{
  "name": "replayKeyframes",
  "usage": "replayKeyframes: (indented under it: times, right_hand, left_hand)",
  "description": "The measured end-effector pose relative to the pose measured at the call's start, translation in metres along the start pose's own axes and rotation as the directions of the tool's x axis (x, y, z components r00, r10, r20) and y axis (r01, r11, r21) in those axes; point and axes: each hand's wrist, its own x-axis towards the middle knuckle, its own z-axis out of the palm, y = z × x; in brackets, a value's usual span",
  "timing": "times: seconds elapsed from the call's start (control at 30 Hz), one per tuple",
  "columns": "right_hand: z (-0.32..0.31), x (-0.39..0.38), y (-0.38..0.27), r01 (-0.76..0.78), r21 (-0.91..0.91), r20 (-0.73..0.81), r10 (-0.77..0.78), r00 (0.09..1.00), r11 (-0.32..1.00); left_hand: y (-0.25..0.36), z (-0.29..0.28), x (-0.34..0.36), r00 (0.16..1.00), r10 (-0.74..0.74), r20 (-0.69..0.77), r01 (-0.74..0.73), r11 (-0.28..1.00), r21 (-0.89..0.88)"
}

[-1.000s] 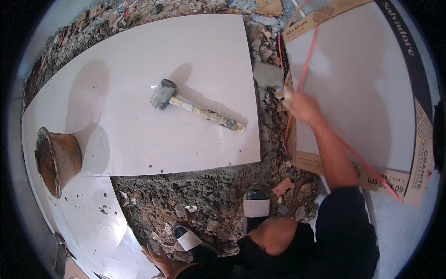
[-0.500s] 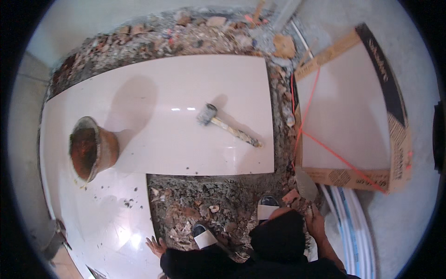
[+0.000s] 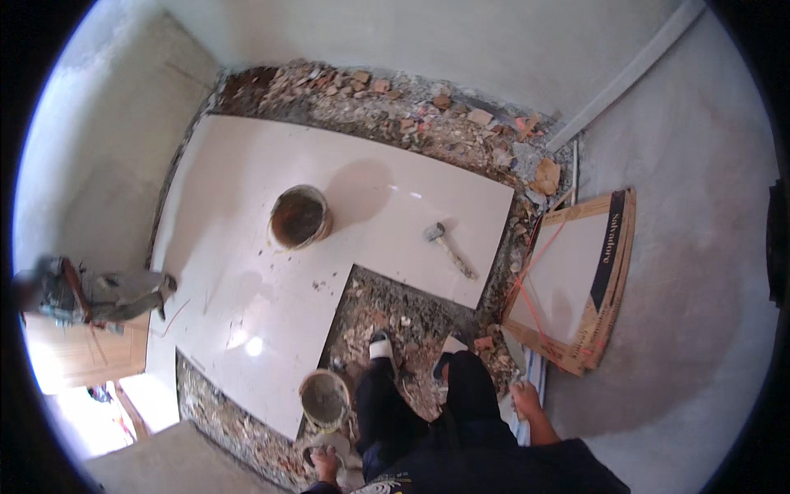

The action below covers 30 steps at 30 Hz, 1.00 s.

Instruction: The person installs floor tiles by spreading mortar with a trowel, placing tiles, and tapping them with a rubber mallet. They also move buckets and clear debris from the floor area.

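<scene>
Moved off glossy white tiles (image 3: 239, 284), my left hand (image 3: 327, 463) is hanging near pale round bucket (image 3: 325, 401), grip unclear; right hand (image 3: 526, 400) is seemingly holding grey metal trowel (image 3: 518, 352) beside cardboard-edged tiles (image 3: 568, 284); careless swinging could be chipping them.

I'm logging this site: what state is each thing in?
Near bucket: open-topped, grey inside
Left hand: beside Near bucket, grip unclear
Right hand: grip unclear
Far bucket: upright, open-topped
Floor tiles: laid, dark-spotted
Mallet: lying unheld
Boxed tiles: stacked, top exposed
Red strap: across Boxed tiles
</scene>
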Motion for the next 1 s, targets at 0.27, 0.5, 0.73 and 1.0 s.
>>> replayKeyframes:
  times: [0.27, 0.5, 0.73, 1.0]
  right_hand:
    - [-0.074, -0.042, -0.072, 0.063, -0.43, 0.139, -0.003, 0.99, 0.901]
    - [-0.077, -0.001, -0.06, 0.564, -0.582, 0.302, -0.488, 0.819, 0.586]
    - [0.017, -0.035, -0.111, 0.626, -0.611, 0.501, -0.376, 0.78, 0.484]
    - [0.102, -0.186, -0.145, 0.371, -0.729, 0.347, -0.157, 0.925, 0.575]
  left_hand:
    - [0.045, 0.052, -0.184, 0.97, -0.165, -0.18, 0.07, 0.893, -0.445]
    - [0.055, 0.079, -0.157, 0.876, -0.302, -0.376, -0.024, 0.752, -0.659]
    - [-0.016, 0.099, -0.18, 0.814, -0.563, -0.144, 0.268, 0.584, -0.766]
    - [-0.069, 0.201, -0.24, 0.648, -0.746, 0.152, 0.318, 0.084, -0.944]
